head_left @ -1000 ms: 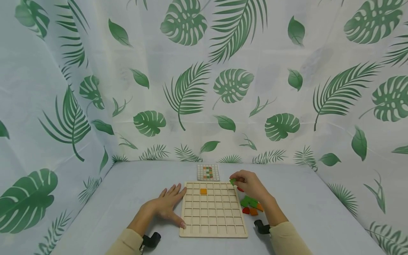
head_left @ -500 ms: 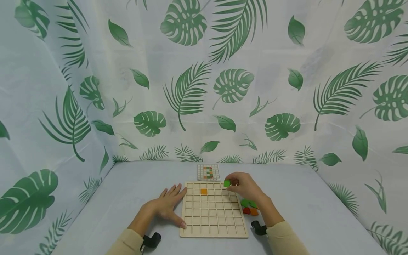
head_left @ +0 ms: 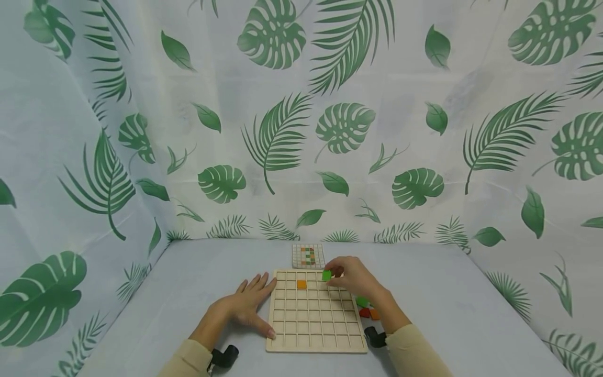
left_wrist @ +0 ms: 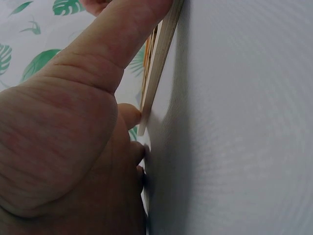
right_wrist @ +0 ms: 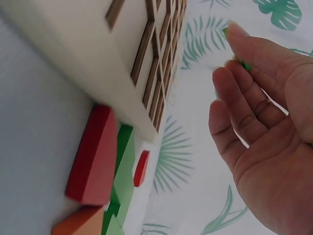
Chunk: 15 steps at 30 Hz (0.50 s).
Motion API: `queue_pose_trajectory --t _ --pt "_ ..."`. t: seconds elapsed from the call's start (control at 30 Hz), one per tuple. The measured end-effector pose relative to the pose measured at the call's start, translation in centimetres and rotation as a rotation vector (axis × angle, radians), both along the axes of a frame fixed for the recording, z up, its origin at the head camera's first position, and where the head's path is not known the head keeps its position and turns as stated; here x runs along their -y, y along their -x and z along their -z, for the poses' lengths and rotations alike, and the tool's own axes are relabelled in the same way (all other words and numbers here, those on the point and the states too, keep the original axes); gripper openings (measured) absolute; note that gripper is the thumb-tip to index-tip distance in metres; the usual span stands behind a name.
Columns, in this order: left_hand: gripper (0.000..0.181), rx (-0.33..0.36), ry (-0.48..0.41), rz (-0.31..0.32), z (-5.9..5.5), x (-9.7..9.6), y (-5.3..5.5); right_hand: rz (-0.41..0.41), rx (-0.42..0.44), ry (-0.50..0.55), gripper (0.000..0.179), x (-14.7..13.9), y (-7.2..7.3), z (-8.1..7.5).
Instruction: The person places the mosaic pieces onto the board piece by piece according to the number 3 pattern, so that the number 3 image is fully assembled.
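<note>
Green sq. tile (head_left: 327,275) pinched in my R hand (head_left: 354,276) over wooden grid board (head_left: 303,316). L hand (head_left: 246,305): fingers spread, thumb on board edge.

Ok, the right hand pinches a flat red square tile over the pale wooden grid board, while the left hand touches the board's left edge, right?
The colour is wrong: the head view shows the right hand pinching a flat green square tile over the pale wooden grid board, while the left hand touches the board's left edge.
</note>
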State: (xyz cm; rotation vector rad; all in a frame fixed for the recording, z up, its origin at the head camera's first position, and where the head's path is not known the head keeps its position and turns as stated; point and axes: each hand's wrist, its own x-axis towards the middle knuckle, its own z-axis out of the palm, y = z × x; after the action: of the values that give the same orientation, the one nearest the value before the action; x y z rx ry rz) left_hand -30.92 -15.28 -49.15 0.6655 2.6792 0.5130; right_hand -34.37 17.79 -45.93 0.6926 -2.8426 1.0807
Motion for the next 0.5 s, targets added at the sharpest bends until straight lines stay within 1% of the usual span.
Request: queue_pose_trajectory --t 0.23,0.5 --pt "0.137 0.005 -0.017 0.003 -0.4 0.0 -0.3 -0.108 -0.029 -0.027 0.026 0.5 0.6 0.1" --pt "0.137 0.0 -0.016 0.009 -0.4 0.0 -0.4 -0.138 -0.001 -0.063 0.023 1.4 1.0 0.0"
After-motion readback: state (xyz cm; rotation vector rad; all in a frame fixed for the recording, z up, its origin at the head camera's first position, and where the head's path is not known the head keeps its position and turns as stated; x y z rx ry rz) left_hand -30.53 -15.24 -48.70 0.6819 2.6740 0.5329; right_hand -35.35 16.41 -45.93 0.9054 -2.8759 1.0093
